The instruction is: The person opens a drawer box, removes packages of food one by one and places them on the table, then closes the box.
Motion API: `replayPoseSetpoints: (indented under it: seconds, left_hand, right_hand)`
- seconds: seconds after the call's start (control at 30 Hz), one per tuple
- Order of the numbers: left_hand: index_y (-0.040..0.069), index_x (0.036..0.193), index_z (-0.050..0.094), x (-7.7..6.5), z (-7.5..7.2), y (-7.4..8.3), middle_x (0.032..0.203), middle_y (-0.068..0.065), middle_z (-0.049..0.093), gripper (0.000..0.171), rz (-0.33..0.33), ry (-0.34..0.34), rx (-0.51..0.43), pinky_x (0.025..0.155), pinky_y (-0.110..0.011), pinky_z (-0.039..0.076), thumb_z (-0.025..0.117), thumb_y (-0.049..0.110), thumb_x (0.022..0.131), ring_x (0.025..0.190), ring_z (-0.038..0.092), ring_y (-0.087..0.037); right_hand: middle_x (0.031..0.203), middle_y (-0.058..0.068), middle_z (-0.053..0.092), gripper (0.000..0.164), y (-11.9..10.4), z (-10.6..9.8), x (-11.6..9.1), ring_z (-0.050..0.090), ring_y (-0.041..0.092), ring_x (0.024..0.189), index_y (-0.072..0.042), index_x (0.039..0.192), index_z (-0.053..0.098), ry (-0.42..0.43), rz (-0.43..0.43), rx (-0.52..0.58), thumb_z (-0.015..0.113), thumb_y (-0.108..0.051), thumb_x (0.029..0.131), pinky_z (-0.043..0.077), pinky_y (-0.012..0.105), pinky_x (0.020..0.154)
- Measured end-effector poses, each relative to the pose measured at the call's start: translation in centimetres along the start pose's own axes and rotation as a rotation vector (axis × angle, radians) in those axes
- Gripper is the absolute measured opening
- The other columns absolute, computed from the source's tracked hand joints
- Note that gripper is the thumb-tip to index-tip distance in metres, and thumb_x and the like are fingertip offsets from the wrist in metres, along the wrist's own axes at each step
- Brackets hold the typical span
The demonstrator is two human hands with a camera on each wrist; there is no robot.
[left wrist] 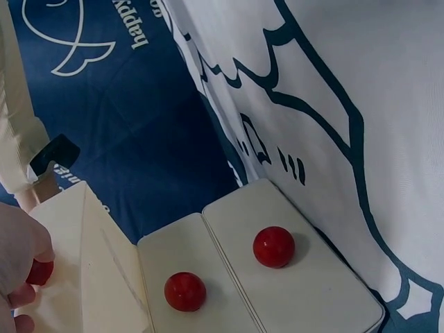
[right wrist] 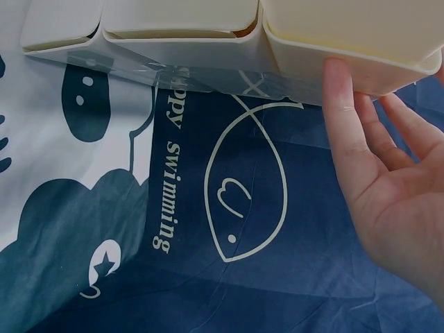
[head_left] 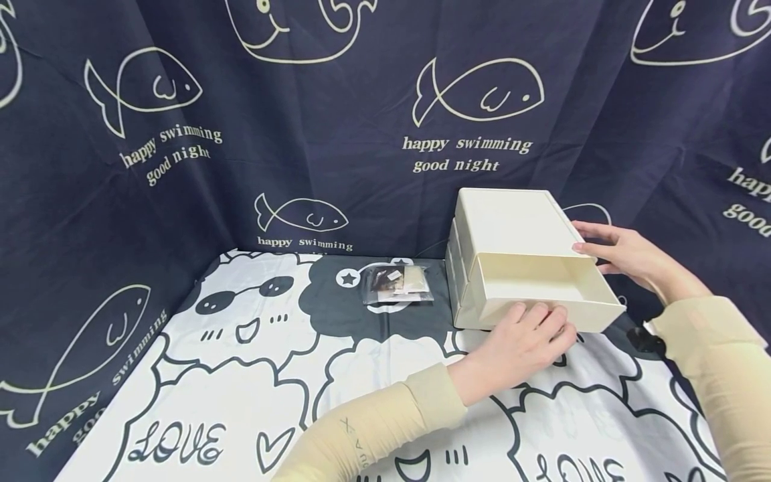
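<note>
A cream three-tier drawer box (head_left: 512,217) stands near the back wall, on the right in the head view. Its top drawer (head_left: 533,278) is pulled out, and its bare inside shows. My left hand (head_left: 524,345) is at that drawer's front. In the left wrist view its fingers curl about a red knob (left wrist: 40,272), partly hidden by them. Red knobs (left wrist: 185,291) also sit on the two lower drawers, which look closed. My right hand (head_left: 626,258) rests against the box's right side near the top, fingers fairly straight, as the right wrist view shows.
A clear plastic packet (head_left: 397,282) with dark and pale contents lies left of the box. Patterned white and dark cloth (head_left: 241,388) covers the table. A navy fish-print curtain (head_left: 337,134) hangs close behind and at both sides.
</note>
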State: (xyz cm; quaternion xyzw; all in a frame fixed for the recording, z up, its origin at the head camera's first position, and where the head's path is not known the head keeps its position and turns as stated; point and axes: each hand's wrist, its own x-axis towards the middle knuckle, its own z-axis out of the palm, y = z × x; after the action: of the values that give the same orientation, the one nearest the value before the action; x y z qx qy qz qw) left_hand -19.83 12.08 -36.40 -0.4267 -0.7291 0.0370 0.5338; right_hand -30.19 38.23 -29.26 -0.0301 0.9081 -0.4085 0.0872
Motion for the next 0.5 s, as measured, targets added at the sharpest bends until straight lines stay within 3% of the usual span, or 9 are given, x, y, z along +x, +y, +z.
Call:
replayPoseSetpoints:
  seconds: [0.5]
  left_hand:
    - [0.024,0.094,0.057,-0.2,1.4,0.6,0.102,0.004,0.057,0.028,-0.039,0.027,0.001,0.065,-0.024,0.036,0.030,0.020,0.100,0.084,0.050,-0.012]
  right_hand:
    - [0.144,0.012,0.031,0.075,0.4,0.1,0.1,0.049,-0.016,0.091,-0.009,0.150,0.021,0.013,-0.013,0.025,0.060,-0.036,0.091,0.051,0.019,0.075]
